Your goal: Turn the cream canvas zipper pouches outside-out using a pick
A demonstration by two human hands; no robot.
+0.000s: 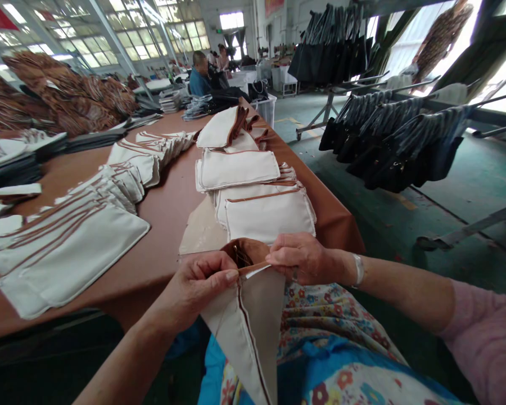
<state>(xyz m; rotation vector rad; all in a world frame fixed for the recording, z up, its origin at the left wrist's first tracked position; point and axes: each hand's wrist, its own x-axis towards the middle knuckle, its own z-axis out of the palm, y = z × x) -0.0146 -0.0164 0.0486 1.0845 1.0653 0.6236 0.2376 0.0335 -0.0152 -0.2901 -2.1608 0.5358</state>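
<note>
A cream fabric piece (pixel 257 315) with a dark seam down its middle and a brown upper edge hangs over my lap at the table's near end. My left hand (pixel 206 278) pinches its brown edge on the left, thumb on top. On the right, the fingers of my right hand (pixel 297 257) are closed on the same edge. Between the hands a short white strip shows along the edge, and the piece gapes open, with something brass-coloured inside. Just beyond my hands lies a stack of cream pieces (pixel 270 215) with brown trim.
The brown-covered table (pixel 168 216) runs away from me. Fanned cream pieces (pixel 88 242) cover its left side, and brown bundles (pixel 67 90) are piled behind. Black bags (pixel 400 146) hang from racks on the right. A person in blue (pixel 199 81) sits at the far end.
</note>
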